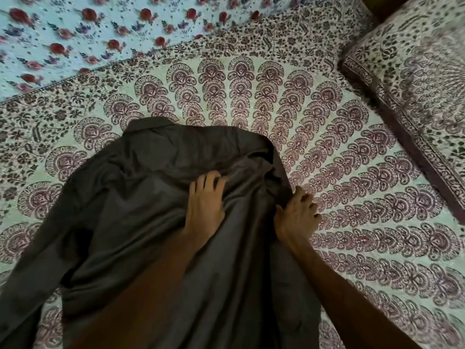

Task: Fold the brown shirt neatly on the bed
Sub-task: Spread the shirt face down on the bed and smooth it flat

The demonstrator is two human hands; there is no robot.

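Observation:
The brown shirt [141, 197] lies spread on the bed, collar end away from me, one long sleeve trailing to the lower left. My left hand [205, 200] rests on the shirt's middle, fingers curled into a bunch of its fabric. At the shirt's right edge my right hand [298, 212] pinches the cloth just below the shoulder, where the fabric is folded over and rumpled. The lower part of the shirt runs under my forearms toward me.
The bed is covered by a maroon-patterned white sheet [327, 147]. A pillow [415, 96] in matching print lies at the right. A pale blue cloth with red flowers [100, 28] covers the far left side.

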